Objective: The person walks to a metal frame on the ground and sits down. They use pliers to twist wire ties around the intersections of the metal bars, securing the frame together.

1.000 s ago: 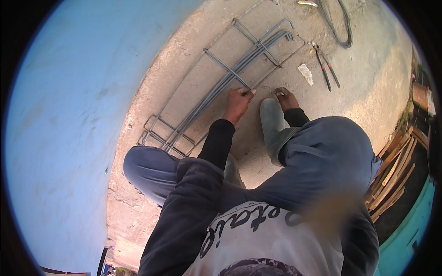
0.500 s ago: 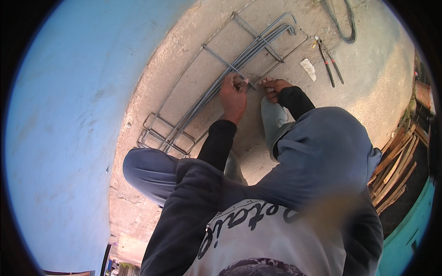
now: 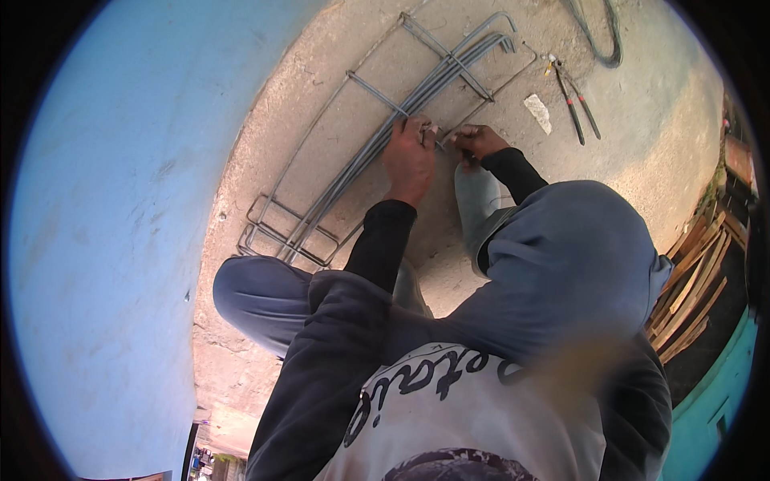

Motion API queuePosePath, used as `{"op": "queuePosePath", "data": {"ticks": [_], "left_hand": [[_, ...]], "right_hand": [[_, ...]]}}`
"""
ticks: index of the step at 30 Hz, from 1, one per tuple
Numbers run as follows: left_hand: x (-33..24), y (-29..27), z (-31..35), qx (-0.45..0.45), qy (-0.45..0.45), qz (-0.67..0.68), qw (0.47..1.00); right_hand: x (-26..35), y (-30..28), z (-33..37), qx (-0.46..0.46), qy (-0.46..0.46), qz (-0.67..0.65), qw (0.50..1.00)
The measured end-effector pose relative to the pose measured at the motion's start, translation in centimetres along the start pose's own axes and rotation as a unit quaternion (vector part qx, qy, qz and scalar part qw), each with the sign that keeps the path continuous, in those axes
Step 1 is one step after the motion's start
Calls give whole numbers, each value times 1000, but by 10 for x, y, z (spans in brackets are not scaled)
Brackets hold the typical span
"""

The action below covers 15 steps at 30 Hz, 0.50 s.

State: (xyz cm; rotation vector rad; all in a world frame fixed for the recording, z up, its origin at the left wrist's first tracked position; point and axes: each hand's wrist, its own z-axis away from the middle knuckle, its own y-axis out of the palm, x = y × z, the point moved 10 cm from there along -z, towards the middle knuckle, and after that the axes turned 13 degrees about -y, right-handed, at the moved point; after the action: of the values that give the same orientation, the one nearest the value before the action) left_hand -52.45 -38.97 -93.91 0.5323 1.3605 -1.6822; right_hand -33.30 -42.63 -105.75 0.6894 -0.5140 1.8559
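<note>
Grey steel frame (image 3: 377,93) lies on the concrete ground (image 3: 642,152) near its left edge, by the blue wall (image 3: 120,200), its long axis running from near left to far right. The left hand (image 3: 411,159), nearer, curls its fingers over a crossbar's right end; whether they clamp it, I cannot tell. The right hand (image 3: 477,143) bunches its fingertips just beside; anything pinched is too small to see.

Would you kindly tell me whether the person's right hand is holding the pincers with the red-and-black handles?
No, the pincers lie on the ground, with a clear gap between them and the right hand.
</note>
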Motion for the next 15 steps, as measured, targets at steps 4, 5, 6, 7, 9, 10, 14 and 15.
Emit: {"op": "queuePosePath", "data": {"ticks": [4, 5, 6, 7, 9, 10, 14, 15], "left_hand": [[-19, -3, 11, -11, 55, -15, 998], [-17, -2, 12, -11, 58, -24, 998], [-15, -1, 13, -11, 61, -33, 998], [-16, 0, 14, -10, 66, -41, 997], [-13, 4, 14, 12, 46, -30, 998], [-13, 7, 14, 26, 37, -22, 999], [-22, 6, 16, -7, 65, 1, 998], [-18, 6, 14, -5, 46, 15, 999]], "right_hand": [[15, -6, 16, -18, -42, 103, 994], [29, -4, 22, -20, -62, 144, 987], [38, -1, 27, -21, -82, 186, 979], [43, 3, 29, -15, -103, 204, 973], [51, 9, 32, -2, -144, 240, 960], [46, 10, 29, 4, -169, 223, 960], [35, 20, 20, 42, -215, 231, 948], [38, 25, 20, 56, -213, 251, 943]]}}
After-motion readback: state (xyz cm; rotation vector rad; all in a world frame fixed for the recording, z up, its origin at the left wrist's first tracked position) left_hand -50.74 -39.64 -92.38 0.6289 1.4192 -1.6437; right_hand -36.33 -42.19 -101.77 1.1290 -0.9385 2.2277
